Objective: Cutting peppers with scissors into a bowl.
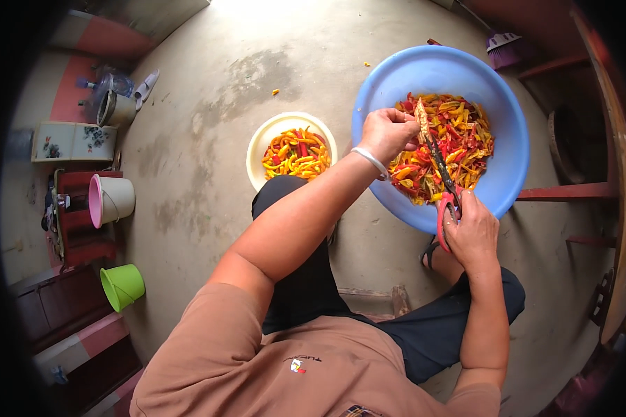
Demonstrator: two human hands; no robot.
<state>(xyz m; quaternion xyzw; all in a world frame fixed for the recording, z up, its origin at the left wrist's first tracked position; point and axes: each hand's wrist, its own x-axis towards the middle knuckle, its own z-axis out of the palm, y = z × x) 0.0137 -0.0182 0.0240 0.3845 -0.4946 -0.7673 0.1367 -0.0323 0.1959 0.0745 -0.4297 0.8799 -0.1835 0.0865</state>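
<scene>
Two hands busy over the big blue basin (508, 132), both well out in front of the seated person's knees. Left hand (388, 132) is clenched, pinching a pale pepper piece (421, 111) at its upper end; the piece hangs roughly upright, long axis running away from the person. Right hand (471, 233) grips the red handles of the scissors (444, 186), fingers through the loops, blades pointing up toward the pepper, tips just beside or touching it — can't tell if the blades are parted. So the pepper lies straight ahead of the scissor hand, along the blade line, left hand nearer to it.

Below the piece: heap of cut peppers (459, 146), red, yellow, orange, filling the basin's middle. Basin rim close under the right wrist, open wall all round otherwise.

Left of the basin, apart from it, a white bowl (257, 149) with more peppers, mostly yellow. Bare concrete floor (209, 139) around. Further left: pink-lined bucket (111, 200), green bucket (123, 285). Purple brush (504, 48) beyond the basin.
</scene>
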